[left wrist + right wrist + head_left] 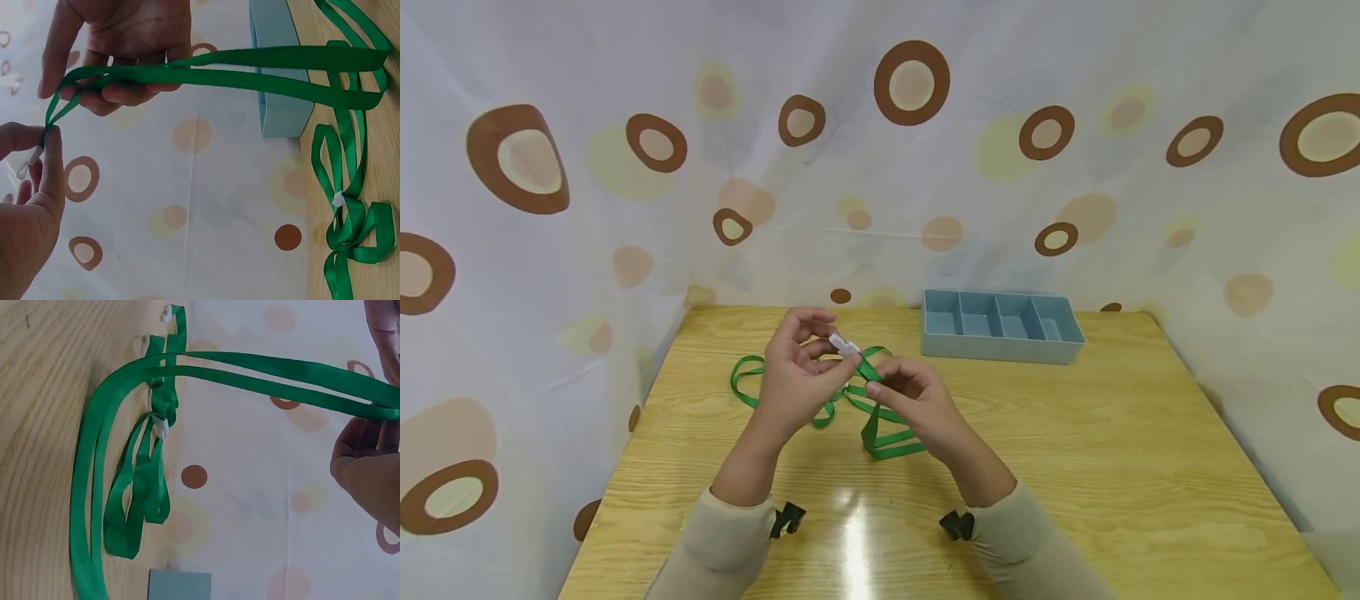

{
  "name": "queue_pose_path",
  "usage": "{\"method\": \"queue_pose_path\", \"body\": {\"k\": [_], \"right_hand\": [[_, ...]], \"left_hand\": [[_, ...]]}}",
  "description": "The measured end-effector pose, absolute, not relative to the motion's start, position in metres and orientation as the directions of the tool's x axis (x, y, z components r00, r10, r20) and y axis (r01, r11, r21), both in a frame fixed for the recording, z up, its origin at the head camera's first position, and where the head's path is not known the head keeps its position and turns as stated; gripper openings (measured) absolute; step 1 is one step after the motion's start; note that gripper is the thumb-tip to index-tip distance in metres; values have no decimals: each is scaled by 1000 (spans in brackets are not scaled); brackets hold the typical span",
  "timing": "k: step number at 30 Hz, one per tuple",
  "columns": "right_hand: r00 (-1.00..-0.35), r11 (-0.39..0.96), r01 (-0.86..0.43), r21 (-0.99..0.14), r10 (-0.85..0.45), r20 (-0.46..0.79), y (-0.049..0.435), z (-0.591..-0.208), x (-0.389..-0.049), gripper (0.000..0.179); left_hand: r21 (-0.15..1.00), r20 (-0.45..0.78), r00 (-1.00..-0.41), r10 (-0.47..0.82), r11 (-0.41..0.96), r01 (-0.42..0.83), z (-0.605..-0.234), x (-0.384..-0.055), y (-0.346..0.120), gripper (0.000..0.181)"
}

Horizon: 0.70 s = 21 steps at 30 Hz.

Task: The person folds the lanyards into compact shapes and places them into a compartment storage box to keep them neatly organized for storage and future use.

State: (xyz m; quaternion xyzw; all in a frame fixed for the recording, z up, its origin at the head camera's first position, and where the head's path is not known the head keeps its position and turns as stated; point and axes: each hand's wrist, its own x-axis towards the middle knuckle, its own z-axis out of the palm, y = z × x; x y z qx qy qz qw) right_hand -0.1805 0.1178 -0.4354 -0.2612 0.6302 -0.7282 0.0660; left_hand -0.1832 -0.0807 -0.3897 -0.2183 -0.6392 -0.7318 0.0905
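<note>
Near the middle of the table, my left hand (797, 379) pinches a green ribbon lanyard (347, 59) just below its white plastic clip (844, 345). Beside it, my right hand (921, 406) holds the same lanyard a little lower, its thumb and fingers on the ribbon. In the left wrist view two strands run over the right hand's fingers and hang toward the tabletop. More green lanyard ribbon (747, 363) lies looped on the wood behind and left of the hands. A small white fitting (338, 199) shows among those loops.
A blue-grey tray (1000, 347) with several compartments stands at the back of the wooden table (1120, 467), right of the hands. A white curtain (880, 167) with brown and yellow spots surrounds the table's back and sides. Black clips (788, 518) sit by both cuffs.
</note>
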Motion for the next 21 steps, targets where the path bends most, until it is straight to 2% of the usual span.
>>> {"method": "queue_pose_path", "body": {"k": [7,13,17,21], "right_hand": [[-874,-163,-223,-961,-403,271,132,-442,-180,21],[-865,-179,-175,-968,-441,238,143,-444,-179,24],[-862,-164,-155,-974,-460,215,149,-445,-177,33],[-885,-124,-143,-982,-428,183,156,-446,-176,41]], "left_hand": [[902,417,-902,108,-174,396,-390,-183,-85,50],[887,430,-900,65,-217,408,-389,-187,-88,48],[886,430,-902,45,-216,411,-387,-187,-89,46],[885,428,-903,23,-214,414,-387,-187,-91,46]]}}
